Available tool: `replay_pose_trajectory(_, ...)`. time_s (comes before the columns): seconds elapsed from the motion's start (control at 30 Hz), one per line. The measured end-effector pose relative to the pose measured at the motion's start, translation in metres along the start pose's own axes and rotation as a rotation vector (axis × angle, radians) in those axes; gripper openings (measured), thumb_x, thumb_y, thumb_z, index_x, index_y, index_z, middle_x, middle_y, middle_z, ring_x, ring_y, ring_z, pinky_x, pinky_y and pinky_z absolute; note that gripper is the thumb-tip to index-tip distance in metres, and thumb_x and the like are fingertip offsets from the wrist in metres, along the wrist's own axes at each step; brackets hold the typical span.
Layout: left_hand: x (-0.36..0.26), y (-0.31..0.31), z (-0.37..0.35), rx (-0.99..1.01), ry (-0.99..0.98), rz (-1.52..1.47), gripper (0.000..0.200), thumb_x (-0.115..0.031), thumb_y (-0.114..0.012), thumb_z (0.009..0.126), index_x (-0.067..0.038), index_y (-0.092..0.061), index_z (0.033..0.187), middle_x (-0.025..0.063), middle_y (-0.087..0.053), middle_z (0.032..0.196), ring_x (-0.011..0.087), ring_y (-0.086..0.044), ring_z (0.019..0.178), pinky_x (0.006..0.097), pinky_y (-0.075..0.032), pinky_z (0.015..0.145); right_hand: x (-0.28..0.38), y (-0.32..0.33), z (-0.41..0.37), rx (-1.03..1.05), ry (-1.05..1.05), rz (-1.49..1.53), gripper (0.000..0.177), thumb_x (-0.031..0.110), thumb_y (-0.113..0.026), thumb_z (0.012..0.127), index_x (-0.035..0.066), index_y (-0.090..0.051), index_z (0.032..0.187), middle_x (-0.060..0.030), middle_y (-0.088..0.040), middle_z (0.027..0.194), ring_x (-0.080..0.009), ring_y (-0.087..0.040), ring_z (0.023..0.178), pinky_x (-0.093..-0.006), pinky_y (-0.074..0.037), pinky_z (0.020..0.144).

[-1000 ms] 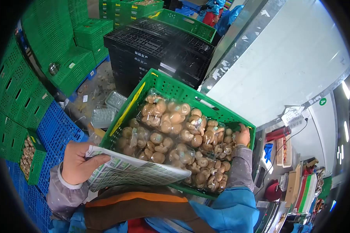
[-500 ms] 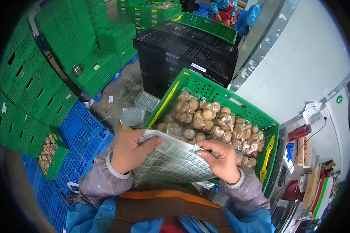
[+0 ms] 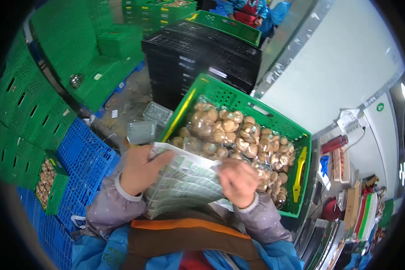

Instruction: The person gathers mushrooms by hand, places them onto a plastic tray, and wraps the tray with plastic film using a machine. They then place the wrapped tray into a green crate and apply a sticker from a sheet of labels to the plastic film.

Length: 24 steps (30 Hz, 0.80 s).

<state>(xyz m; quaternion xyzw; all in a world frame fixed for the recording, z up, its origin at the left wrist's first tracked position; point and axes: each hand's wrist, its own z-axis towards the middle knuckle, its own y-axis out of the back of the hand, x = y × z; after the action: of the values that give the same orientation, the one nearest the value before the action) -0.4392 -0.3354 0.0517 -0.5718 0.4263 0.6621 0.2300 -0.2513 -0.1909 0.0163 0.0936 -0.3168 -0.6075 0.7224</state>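
Observation:
A sheet of green-and-white printed labels (image 3: pixel 184 180) is held tilted in front of my body, its white top edge folded over a little. My left hand (image 3: pixel 141 168) grips the sheet's left edge, thumb on top. At the right edge, my right hand (image 3: pixel 238 180) has its fingers curled against the sheet; motion blurs them. Just beyond, a green crate (image 3: pixel 252 105) holds several clear-wrapped packs of brown mushrooms (image 3: pixel 229 128), some with small green-and-white labels on the film.
Stacked black crates (image 3: pixel 202 58) stand behind the green one. Clear plastic trays (image 3: pixel 141 131) lie to the left, near blue pallets (image 3: pixel 87 153) and green crate stacks (image 3: pixel 27 103). A white wall (image 3: pixel 333 67) rises on the right. Another person (image 3: pixel 249 13) is at the back.
The whole view has shifted, so most things appear further left. My right hand has turned and its fingers are now blurred at the sheet's edge. My left hand keeps its grip.

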Motion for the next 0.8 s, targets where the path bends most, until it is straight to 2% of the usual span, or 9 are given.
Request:
replay_pose_trajectory(0.1,0.019,0.003,0.003,-0.018,0.04,-0.083,0.015,-0.01,-0.062,0.083,0.004,-0.066,0.088,0.0037,-0.065,0.073,0.0066,-0.055,0.062,0.0224,-0.043,0.054,-0.001,0.012,0.0,0.093,0.009,-0.006,0.029,-0.009,-0.063,0.069,0.005,-0.058,0.094,-0.0088,-0.062,0.078,-0.0218,-0.062,0.071,-0.0303,-0.049,0.061)
replay_pose_trajectory(0.2,0.022,0.023,0.002,-0.064,0.017,-0.15,0.015,-0.01,-0.06,0.084,0.003,-0.066,0.087,0.0035,-0.065,0.072,0.0063,-0.055,0.061,0.0224,-0.043,0.054,-0.032,0.074,0.005,-0.105,-0.769,0.916,0.061,-0.013,-0.065,0.069,0.007,-0.032,0.116,-0.0056,-0.06,0.074,-0.0119,-0.057,0.067,-0.0237,-0.047,0.06)
replay_pose_trajectory(0.33,0.033,0.064,-0.006,-0.132,-0.033,-0.108,0.013,-0.008,-0.058,0.086,0.003,-0.065,0.086,0.0046,-0.065,0.074,0.0063,-0.056,0.062,0.0213,-0.042,0.054,-0.145,0.14,-0.057,0.384,-1.036,0.276,0.057,-0.009,-0.069,0.067,0.003,-0.038,0.114,-0.0096,-0.062,0.076,-0.0132,-0.059,0.068,-0.0251,-0.046,0.06)
replay_pose_trajectory(0.47,0.047,0.079,-0.015,-0.192,-0.02,-0.211,0.014,-0.011,-0.059,0.087,0.002,-0.064,0.085,0.0048,-0.066,0.075,0.0062,-0.055,0.062,0.0206,-0.042,0.055,-0.177,0.104,-0.142,0.494,-1.123,0.252,0.057,-0.003,-0.072,0.065,0.003,-0.041,0.112,-0.0095,-0.063,0.072,-0.0167,-0.062,0.072,-0.0292,-0.048,0.061)
replay_pose_trajectory(0.5,0.048,0.079,-0.016,-0.198,-0.012,-0.248,0.015,-0.012,-0.06,0.087,0.002,-0.064,0.084,0.0047,-0.066,0.075,0.0062,-0.055,0.062,0.0205,-0.041,0.055,-0.176,0.098,-0.15,0.51,-1.087,-0.105,0.055,0.001,-0.072,0.065,0.006,-0.044,0.112,-0.0079,-0.063,0.071,-0.0151,-0.061,0.069,-0.029,-0.048,0.059)
replay_pose_trajectory(0.53,0.05,0.079,-0.016,-0.202,-0.003,-0.286,0.016,-0.013,-0.06,0.087,0.002,-0.064,0.084,0.0045,-0.065,0.076,0.0063,-0.055,0.062,0.0204,-0.041,0.056,-0.176,0.103,-0.154,0.507,-1.096,-0.108,0.055,0.001,-0.072,0.065,0.006,-0.044,0.112,-0.0079,-0.063,0.071,-0.0151,-0.061,0.069,-0.029,-0.048,0.059)
replay_pose_trajectory(0.63,0.056,0.079,-0.016,-0.2,-0.005,-0.241,0.016,-0.014,-0.061,0.087,0.001,-0.064,0.084,0.0043,-0.065,0.075,0.0059,-0.054,0.062,0.0203,-0.04,0.056,-0.176,0.132,-0.148,0.073,-1.144,-0.213,0.036,0.008,-0.074,0.064,0.005,-0.059,0.097,-0.0025,-0.062,0.068,-0.0126,-0.058,0.063,-0.0269,-0.047,0.057)
replay_pose_trajectory(0.73,0.056,0.071,-0.015,-0.197,0.002,-0.266,0.016,-0.014,-0.061,0.086,0.001,-0.064,0.084,0.0042,-0.065,0.075,0.0061,-0.054,0.061,0.0204,-0.04,0.055,-0.202,0.179,-0.188,0.424,-1.312,0.032,0.026,0.01,-0.075,0.066,0.003,-0.065,0.088,-0.0055,-0.062,0.071,-0.014,-0.058,0.061,-0.0291,-0.047,0.056)
replay_pose_trajectory(0.8,0.058,0.068,-0.014,-0.179,-0.006,-0.258,0.016,-0.014,-0.061,0.086,0.002,-0.064,0.084,0.0041,-0.065,0.074,0.0063,-0.054,0.061,0.0206,-0.04,0.055,-0.192,0.178,-0.21,0.495,-1.205,-0.229,0.029,0.01,-0.075,0.065,0.003,-0.065,0.09,-0.0078,-0.063,0.072,-0.0174,-0.059,0.061,-0.0324,-0.048,0.058)
